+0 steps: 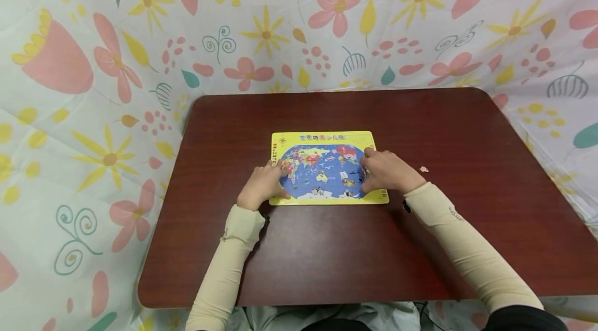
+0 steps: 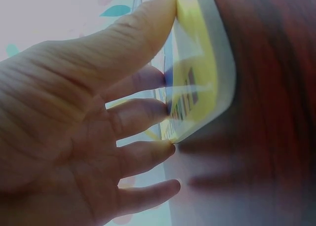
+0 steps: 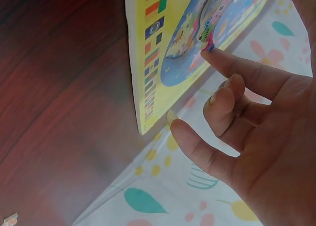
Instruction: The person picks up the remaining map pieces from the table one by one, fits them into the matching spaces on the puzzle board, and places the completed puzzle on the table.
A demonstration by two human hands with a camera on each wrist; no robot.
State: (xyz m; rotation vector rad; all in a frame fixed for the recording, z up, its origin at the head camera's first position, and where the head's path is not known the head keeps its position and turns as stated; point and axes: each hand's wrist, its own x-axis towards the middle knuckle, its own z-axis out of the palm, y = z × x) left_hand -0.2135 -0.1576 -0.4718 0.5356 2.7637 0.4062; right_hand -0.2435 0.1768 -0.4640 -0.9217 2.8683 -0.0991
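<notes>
The yellow-bordered world-map board (image 1: 359, 139) lies flat on the counter (image 1: 322, 258). At the board's left edge, the left hand (image 1: 263, 185) rests with its grip apart, fingers nearly straight, thumb over the face. At the board's right side is the right hand (image 1: 391, 171); its index fingertip touches the map, but whether that grip clamps anything cannot be told. A small pale piece (image 1: 423, 169) lies right of the board, and flowered cloth (image 1: 266, 35) hangs behind it.
</notes>
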